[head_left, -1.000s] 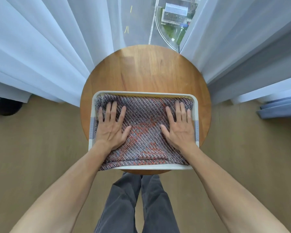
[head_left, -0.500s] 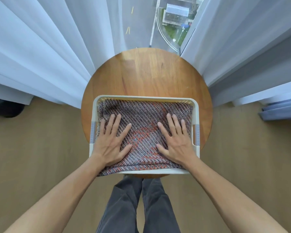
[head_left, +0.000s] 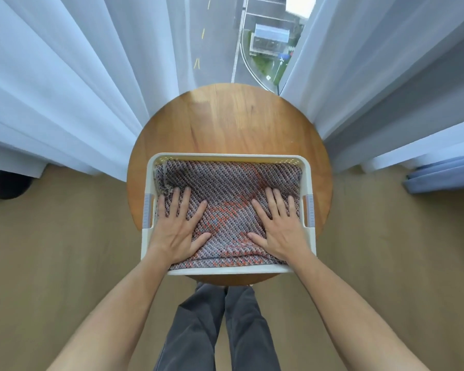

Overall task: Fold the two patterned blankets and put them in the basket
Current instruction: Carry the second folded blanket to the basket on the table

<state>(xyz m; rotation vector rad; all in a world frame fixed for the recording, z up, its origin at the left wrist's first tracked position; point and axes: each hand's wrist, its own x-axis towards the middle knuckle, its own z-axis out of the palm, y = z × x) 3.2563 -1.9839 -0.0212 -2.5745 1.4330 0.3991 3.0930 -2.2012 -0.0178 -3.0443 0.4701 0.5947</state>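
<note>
Both the left hand (head_left: 178, 227) and right hand (head_left: 278, 225) press flat-fingered, grip wide, on the red-grey woven patterned blanket (head_left: 229, 199) filling the white plastic basket (head_left: 231, 156); leaning harder could tip the basket off the round wooden counter (head_left: 225, 121) at lower centre frame.

- A home, likely an upper-floor flat: sheer white curtains (head_left: 73, 84) frame a window (head_left: 225, 36) looking down on a street.
- Round wooden tabletop (head_left: 225, 124) on a wood-look floor (head_left: 51, 250).
- White laundry basket (head_left: 229, 157) holding a patterned blanket (head_left: 225, 188).
</note>
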